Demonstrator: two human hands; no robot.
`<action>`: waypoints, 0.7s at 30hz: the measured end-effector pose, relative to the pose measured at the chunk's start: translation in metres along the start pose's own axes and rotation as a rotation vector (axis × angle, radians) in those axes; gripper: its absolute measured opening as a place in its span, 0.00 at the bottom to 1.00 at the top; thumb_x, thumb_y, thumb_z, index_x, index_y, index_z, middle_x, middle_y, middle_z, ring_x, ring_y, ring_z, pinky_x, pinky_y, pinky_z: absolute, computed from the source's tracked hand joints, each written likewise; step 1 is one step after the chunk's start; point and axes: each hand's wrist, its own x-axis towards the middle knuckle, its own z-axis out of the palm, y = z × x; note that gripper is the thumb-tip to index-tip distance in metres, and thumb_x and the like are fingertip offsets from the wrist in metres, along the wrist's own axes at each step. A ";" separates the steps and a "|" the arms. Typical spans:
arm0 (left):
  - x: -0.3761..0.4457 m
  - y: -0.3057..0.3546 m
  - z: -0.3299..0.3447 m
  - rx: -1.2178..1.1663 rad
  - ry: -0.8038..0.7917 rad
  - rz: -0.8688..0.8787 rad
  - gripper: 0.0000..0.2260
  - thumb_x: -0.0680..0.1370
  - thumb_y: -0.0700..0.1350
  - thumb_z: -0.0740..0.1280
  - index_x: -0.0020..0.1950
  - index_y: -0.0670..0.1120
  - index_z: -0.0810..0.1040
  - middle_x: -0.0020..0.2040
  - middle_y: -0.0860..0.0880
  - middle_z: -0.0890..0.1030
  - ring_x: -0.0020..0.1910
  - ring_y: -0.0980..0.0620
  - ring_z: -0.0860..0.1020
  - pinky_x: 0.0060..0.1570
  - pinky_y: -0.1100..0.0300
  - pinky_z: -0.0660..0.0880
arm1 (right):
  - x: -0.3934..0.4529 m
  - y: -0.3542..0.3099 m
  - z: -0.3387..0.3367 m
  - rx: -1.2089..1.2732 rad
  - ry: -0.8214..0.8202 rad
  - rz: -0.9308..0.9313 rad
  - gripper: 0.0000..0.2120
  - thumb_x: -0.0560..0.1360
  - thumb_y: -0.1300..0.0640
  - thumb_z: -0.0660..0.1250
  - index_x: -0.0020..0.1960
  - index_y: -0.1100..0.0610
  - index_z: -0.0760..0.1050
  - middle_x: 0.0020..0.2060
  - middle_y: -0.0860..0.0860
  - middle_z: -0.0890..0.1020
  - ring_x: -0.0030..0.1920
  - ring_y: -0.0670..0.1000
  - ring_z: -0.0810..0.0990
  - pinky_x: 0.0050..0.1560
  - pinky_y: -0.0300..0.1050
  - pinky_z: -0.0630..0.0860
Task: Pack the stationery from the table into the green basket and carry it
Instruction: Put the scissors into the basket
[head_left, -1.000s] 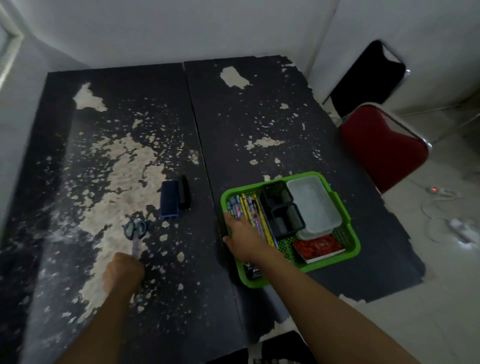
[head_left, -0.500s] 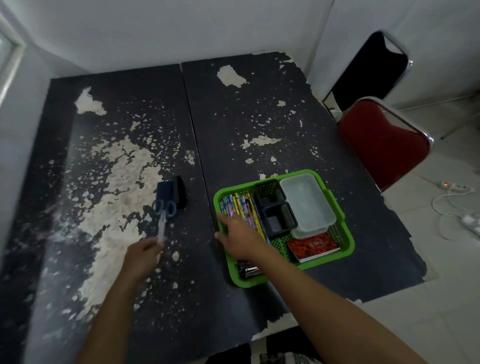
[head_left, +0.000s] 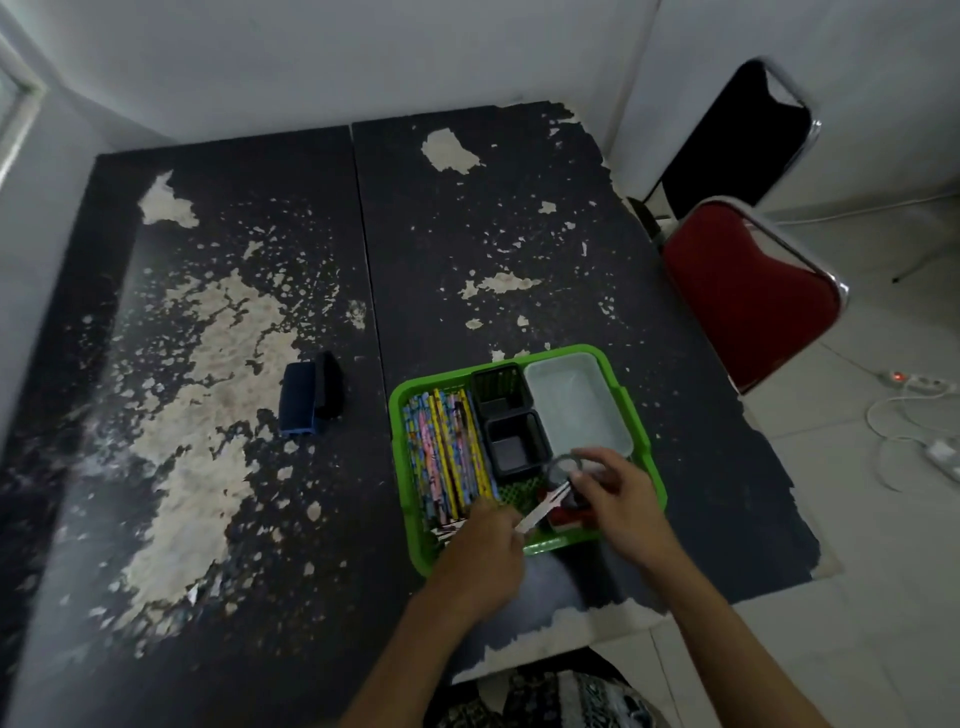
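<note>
Green plastic, the basket (head_left: 631, 410) sits on the black, peeling table (head_left: 519, 249) near its front edge, pencils (head_left: 447, 457) along its left side and a clear box (head_left: 576, 410) at the back. Over its near end the left hand (head_left: 485, 545) pinches the scissors (head_left: 558, 491) by the pale blades, while the right hand (head_left: 618, 499) curls its fingers round the handle loops. A dark blue case (head_left: 298, 397) lies on the table, well apart to the left.

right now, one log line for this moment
left hand: grips scissors | right hand: at scissor handles | over green basket | dark blue case: unpacked
</note>
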 end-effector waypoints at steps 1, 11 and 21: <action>0.004 0.005 0.008 0.128 0.006 0.040 0.06 0.83 0.41 0.59 0.51 0.44 0.76 0.53 0.45 0.70 0.47 0.42 0.75 0.45 0.51 0.71 | 0.002 0.006 -0.015 -0.083 0.009 -0.004 0.06 0.79 0.62 0.69 0.55 0.56 0.80 0.37 0.53 0.85 0.39 0.48 0.86 0.40 0.39 0.80; 0.045 0.027 0.027 0.686 -0.003 0.235 0.10 0.75 0.38 0.66 0.56 0.43 0.75 0.53 0.42 0.75 0.52 0.41 0.75 0.40 0.49 0.70 | 0.037 0.029 -0.052 -0.835 -0.084 0.033 0.09 0.79 0.52 0.65 0.45 0.56 0.78 0.41 0.53 0.83 0.40 0.54 0.81 0.39 0.45 0.75; 0.076 0.033 0.039 0.749 -0.081 0.072 0.14 0.80 0.39 0.59 0.65 0.44 0.73 0.60 0.41 0.75 0.58 0.38 0.80 0.52 0.45 0.78 | 0.049 0.032 -0.049 -0.963 -0.216 0.035 0.13 0.78 0.51 0.65 0.57 0.58 0.77 0.53 0.58 0.82 0.52 0.60 0.82 0.48 0.50 0.77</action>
